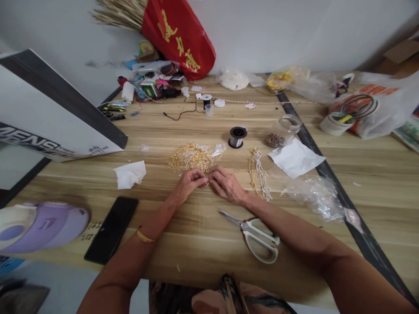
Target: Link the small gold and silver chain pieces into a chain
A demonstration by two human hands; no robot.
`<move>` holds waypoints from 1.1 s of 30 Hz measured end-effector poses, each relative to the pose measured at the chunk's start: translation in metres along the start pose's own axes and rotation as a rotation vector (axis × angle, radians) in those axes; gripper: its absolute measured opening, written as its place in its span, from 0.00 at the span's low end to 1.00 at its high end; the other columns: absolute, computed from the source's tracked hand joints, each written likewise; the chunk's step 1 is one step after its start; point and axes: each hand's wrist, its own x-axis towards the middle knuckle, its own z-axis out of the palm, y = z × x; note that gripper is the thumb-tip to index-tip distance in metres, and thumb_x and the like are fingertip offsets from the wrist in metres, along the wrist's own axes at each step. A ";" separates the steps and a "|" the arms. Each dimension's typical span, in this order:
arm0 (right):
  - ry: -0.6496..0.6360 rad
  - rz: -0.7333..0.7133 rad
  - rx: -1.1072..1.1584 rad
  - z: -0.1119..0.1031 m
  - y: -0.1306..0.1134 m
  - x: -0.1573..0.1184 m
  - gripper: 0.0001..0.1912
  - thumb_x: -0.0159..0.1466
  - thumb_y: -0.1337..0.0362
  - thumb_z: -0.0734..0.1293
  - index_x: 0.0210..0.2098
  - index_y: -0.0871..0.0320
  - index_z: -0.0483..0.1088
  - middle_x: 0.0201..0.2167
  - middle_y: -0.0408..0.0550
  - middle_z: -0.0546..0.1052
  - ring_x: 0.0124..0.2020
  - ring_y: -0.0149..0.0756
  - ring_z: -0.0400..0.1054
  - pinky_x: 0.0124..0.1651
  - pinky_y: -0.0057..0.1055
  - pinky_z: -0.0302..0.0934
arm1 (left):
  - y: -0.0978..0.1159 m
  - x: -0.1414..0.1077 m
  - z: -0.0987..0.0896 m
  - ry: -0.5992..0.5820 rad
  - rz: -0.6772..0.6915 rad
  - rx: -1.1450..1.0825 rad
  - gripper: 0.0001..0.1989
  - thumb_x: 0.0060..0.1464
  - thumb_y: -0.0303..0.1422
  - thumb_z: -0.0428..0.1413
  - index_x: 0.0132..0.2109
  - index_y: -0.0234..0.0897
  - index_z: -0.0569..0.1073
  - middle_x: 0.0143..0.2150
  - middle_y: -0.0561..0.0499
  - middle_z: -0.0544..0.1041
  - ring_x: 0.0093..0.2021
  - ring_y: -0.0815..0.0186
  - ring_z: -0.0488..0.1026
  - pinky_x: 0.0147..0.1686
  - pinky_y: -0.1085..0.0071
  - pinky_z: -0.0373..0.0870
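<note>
My left hand [191, 183] and my right hand [226, 185] meet fingertip to fingertip at the near edge of a heap of gold and silver beaded chains [191, 157]. Both are closed in a pinch; what lies between the fingers is too small and hidden to make out. Right of my right hand, gold and silver chains [260, 172] lie stretched out on the wooden table. White-handled scissors [250, 233] rest partly under my right forearm, blades pointing left. A spool of thin wire [237, 137] stands beyond the heap.
A glass jar [284, 130] with small beads stands at right, beside white paper [297, 158] and clear plastic bags [316, 196]. At left are a tissue [130, 174], a black phone [111, 229], a purple-and-white device [46, 226] and a large box [59, 109]. A red bag [180, 39] leans behind.
</note>
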 end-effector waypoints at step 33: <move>0.228 -0.006 0.048 -0.010 -0.012 0.000 0.13 0.66 0.67 0.59 0.50 0.57 0.59 0.51 0.57 0.65 0.31 0.29 0.67 0.29 0.26 0.63 | -0.001 0.001 -0.005 0.179 0.091 0.117 0.10 0.37 0.33 0.65 0.26 0.32 0.74 0.23 0.52 0.75 0.24 0.71 0.69 0.27 0.75 0.65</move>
